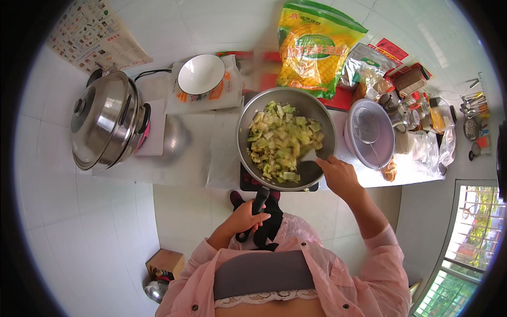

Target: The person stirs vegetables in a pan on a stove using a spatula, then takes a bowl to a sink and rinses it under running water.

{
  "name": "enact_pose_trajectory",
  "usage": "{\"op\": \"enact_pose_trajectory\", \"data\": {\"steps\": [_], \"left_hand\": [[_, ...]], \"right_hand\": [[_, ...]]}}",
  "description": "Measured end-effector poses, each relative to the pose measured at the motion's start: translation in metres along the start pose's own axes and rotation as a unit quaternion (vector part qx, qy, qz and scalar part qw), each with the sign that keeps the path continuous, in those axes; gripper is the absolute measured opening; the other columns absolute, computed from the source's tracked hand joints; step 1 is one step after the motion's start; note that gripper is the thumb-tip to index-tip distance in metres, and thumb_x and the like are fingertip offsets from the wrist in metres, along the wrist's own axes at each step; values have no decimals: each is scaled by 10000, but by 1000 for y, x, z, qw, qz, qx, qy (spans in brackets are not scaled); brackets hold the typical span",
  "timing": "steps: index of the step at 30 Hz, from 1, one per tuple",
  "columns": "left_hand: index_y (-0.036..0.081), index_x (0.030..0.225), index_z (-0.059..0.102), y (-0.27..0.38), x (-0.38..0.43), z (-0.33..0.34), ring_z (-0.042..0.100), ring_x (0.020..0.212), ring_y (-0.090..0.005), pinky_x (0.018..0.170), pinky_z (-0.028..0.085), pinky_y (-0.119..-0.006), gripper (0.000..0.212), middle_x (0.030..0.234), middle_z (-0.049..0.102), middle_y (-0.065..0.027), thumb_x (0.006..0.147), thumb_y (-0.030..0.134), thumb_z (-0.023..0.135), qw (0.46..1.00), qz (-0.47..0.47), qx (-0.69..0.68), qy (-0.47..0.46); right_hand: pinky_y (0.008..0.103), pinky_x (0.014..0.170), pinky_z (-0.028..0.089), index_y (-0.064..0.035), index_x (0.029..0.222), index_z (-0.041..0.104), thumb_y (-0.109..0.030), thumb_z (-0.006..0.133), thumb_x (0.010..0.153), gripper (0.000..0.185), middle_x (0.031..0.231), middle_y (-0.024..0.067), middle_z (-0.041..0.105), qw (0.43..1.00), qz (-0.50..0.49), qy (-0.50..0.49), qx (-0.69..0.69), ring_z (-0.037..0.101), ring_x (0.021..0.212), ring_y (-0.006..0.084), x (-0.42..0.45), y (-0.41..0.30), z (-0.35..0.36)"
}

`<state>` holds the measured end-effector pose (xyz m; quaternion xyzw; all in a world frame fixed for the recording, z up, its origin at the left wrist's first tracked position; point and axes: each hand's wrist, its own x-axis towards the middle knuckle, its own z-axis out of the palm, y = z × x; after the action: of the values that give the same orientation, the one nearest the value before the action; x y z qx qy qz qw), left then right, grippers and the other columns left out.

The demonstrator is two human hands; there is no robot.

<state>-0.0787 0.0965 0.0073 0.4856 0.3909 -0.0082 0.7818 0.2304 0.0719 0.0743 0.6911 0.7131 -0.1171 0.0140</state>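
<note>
My left hand [248, 218] is closed around the black handle [260, 201] of a wide grey frying pan [325, 162]. Chopped cabbage [277, 138] lies in the pan, mostly at its middle and left, with part of it blurred. Over the pan's lower right rim, my right hand [340, 174] grips a pale spatula [309, 155], whose blade rests against the cabbage; its handle is hidden in the fingers. Beneath the pan, the edge of a black cooktop [249, 183] shows.
Left on the counter [194, 170] stands a lidded steel steamer pot [103, 119]. A white bowl [201, 74] sits on a plastic packet [174, 101]. Behind the pan leans a yellow and green bag [313, 51]. At right are a lilac basin [348, 136] holding a wire strainer [365, 125], and several jars [410, 117].
</note>
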Motion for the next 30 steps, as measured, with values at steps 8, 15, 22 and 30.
{"op": "enact_pose_trajectory", "data": {"steps": [8, 15, 22, 30], "left_hand": [[-45, 1118, 457, -1, 1, 1, 527, 457, -118, 431, 432, -258, 491, 652, 560, -65, 814, 263, 688, 1000, -11, -9, 7], [-30, 1103, 462, -4, -1, 1, 531, 472, -122, 444, 441, -261, 425, 675, 562, -84, 836, 224, 673, 1000, 0, -8, 14], [-18, 1092, 467, -3, 0, 2, 527, 481, -112, 444, 437, -259, 418, 676, 562, -80, 835, 232, 680, 1000, 5, -17, 3], [-14, 1084, 470, 1, 0, 2, 521, 471, -115, 437, 432, -262, 394, 670, 561, -78, 831, 206, 676, 1000, -15, -14, 9]], "right_hand": [[463, 700, 500, -95, 1098, 578, -48, 482, 811, 306, 922, 160, 605, 988, 84, 88, 93, 621, 816, 363, 73, -22, 17], [459, 726, 488, -81, 1052, 579, -56, 484, 814, 258, 928, 180, 609, 995, 3, -43, 95, 616, 857, 357, 41, -29, -33], [450, 727, 510, -110, 1215, 517, -36, 546, 774, 448, 938, 163, 597, 981, 38, -191, 21, 624, 855, 340, -36, -23, -12], [448, 705, 500, -86, 1184, 541, -89, 520, 842, 343, 897, 174, 589, 981, 68, 89, 160, 605, 837, 362, 17, -23, 14]]}}
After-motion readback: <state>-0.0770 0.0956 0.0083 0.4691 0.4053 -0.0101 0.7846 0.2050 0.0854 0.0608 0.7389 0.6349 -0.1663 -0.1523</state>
